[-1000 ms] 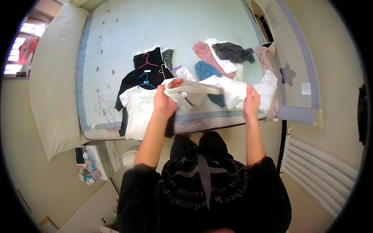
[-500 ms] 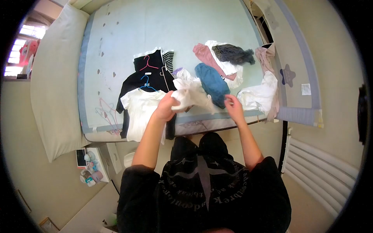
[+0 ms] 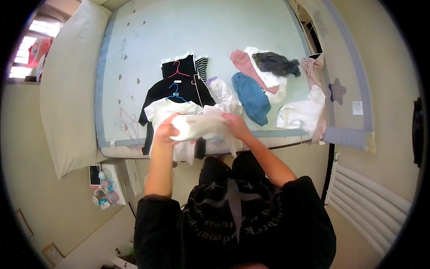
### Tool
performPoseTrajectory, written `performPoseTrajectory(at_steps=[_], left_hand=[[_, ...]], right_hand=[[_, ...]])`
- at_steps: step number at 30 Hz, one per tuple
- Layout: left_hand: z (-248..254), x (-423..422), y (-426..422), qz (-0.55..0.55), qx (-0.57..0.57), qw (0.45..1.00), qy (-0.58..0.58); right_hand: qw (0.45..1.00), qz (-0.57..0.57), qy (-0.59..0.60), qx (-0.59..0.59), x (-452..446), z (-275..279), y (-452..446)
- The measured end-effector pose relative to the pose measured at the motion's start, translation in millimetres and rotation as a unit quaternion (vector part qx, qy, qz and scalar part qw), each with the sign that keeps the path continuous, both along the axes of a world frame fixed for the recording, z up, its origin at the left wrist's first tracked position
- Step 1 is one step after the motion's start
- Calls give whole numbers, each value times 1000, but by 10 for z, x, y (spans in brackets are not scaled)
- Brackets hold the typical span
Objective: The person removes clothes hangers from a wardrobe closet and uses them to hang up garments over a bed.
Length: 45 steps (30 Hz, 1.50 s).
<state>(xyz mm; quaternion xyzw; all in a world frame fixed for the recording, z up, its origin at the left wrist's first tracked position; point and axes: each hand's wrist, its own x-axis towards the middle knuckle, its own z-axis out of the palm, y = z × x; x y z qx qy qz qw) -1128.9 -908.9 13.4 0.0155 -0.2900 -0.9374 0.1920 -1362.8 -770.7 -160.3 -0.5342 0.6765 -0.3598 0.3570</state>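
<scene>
Wht cloth [image 3: 199, 127] — long axis L-R

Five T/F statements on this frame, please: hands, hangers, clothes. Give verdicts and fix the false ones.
1. Both the left hand and the right hand hold the white cloth. True.

2. The pink hanger lies on the white shirt. False: the pink hanger lies on black clothing.

3. The blue hanger is at the neck of the white shirt. True.

4. The blue garment is in the left hand. False: the blue garment lies on the bed, with neither hand on it.

5. The grey garment lies partly over another white garment. True.
</scene>
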Motion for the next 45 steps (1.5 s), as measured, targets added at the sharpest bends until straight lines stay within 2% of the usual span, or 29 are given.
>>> performPoseTrajectory(at_steps=[2,3,5,6,7,8,10,11,12,14,16,18,21,24,25,27,28,29,31,32,34,36,37,39,40,41,42,44,45], left_hand=[[-54,272,-59,86,39,995,-21],[35,305,-124,80,6,996,-30],[9,447,-252,153,-59,956,-244],[8,465,-288,186,-90,915,-347],[-36,417,-282,218,-146,842,-471],[-190,439,-369,181,-220,809,-515],[-629,516,-586,100,-363,719,-585],[-641,403,-540,97,-448,630,-627],[-718,321,-472,109,-492,569,-650],[-845,113,-256,169,-592,543,-571],[-669,-206,-10,126,-622,663,-398],[-521,-499,185,65,-607,742,-278],[-548,-769,402,26,-613,737,-284],[-506,-955,293,-154,-451,788,-390],[-589,-950,314,-115,-412,832,-353],[-519,-993,338,-67,-273,888,-364],[-493,-1019,345,-43,-201,908,-366],[-548,-1053,346,-32,-151,916,-369],[-284,-1156,427,21,43,935,-350],[-192,-1209,461,49,139,931,-334],[-148,-1270,499,75,185,936,-290],[7,-1315,523,84,240,935,-245],[-107,-1311,505,74,218,950,-210],[-72,-1335,509,104,247,949,-164],[-36,-1329,504,120,260,948,-141],[19,-1282,479,88,288,951,-73],[74,-1247,443,97,283,951,-73],[163,-1176,362,117,274,952,-72],[161,-1104,301,113,280,953,-6]], right_hand=[[994,32,38,98,-270,-65,139],[992,-20,-51,117,-367,-45,199],[955,-122,-226,150,-515,18,295],[925,-142,-318,151,-550,51,313],[886,-162,-407,150,-584,82,324],[839,-181,-492,147,-604,141,333],[805,-146,-546,180,-548,534,312],[786,-128,-573,196,-497,751,295],[780,-121,-578,205,-454,897,269],[770,-105,-589,223,-365,1125,217],[739,-97,-629,223,-320,1274,170],[695,-82,-675,234,-330,1376,133],[726,-44,-661,186,-375,1523,125],[769,-18,-617,168,-626,1567,99],[798,8,-586,142,-745,1628,84],[929,61,-335,147,-1093,1599,1],[965,86,-198,146,-1221,1586,6],[989,-2,-119,87,-1279,1487,50],[983,-176,47,-32,-1330,1159,136],[973,-205,73,-76,-1295,1085,166],[943,-261,123,-165,-1036,1011,282],[970,-225,33,-89,-661,910,406],[977,-201,9,-71,-495,723,453],[987,-140,-55,-58,-238,312,532],[990,-103,-92,-1,-231,118,545],[988,-65,-129,56,-224,39,530],[979,-27,-165,112,-222,-38,527],[907,-108,-388,123,-267,-61,459],[850,-145,-491,126,-268,90,390]])
